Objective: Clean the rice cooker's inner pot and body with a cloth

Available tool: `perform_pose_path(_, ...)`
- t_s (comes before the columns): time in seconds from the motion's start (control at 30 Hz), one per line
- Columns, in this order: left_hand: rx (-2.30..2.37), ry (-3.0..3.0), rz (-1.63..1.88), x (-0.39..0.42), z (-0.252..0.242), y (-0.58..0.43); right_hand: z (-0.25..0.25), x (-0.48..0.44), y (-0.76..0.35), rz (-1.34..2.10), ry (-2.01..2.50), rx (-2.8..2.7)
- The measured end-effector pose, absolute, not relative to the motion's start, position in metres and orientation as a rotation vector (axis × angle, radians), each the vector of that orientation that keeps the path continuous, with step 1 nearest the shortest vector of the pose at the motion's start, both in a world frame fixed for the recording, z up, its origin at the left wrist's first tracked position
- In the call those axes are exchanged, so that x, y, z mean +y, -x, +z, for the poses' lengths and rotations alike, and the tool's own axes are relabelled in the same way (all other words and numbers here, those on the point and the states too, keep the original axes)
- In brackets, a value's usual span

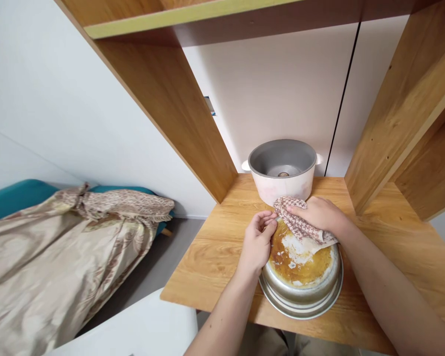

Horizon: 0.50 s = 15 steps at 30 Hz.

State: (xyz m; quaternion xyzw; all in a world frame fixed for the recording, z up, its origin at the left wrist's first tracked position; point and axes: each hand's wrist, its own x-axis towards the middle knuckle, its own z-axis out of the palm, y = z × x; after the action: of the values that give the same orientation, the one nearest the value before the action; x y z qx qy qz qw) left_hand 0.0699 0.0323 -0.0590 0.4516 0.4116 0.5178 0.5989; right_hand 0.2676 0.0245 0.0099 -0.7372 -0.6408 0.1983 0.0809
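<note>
Wooden counter (203, 252) with visible grain stands between two upright boards, the left board (163, 99) and the right board (396, 104), and a shelf (207, 22) crosses above them. On this counter, near its front edge, lies a metal basin (302, 291), turned with its bottom upward.

The left hand (255, 242) is at the far left side of the basin; its fingers (263, 217) are bent around the side and grasp it, with the thumb near their tips. The right hand (322, 215) grips a patterned cloth (300, 227), bunched under its fingers, and this cloth lies over the far right part of the basin's bottom. It hides a part of that face (the rest is yellow and brown, with a whitish patch at the middle).

Just behind the cloth stands a white pot (284, 185), upright and open, grey inside, which takes the space directly beyond both hands. Further to the left, well apart from the counter, a beige patterned cover (59, 267) is spread over teal furniture (25, 195).

The basin is round, so it has no clear long axis; its wide rim faces down. The cloth stretches from far left to near right.
</note>
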Motion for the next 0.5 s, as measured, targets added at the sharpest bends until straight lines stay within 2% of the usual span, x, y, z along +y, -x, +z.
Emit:
perform_pose_path(0.17,0.971,-1.056,1.209,0.0316,-0.0587,-0.0699,0.0106,0.0213,-0.2582,0.415,2.319,-1.853)
perform_pose_path(0.37,0.973,-1.063,1.209,0.0314,-0.0580,-0.0696,0.0101,0.0210,-0.2616,0.518,2.240,-1.893)
perform_pose_path(0.5,0.970,-1.065,1.211,0.0309,-0.0576,-0.0699,0.0111,0.0216,-0.2621,0.453,2.252,-1.890)
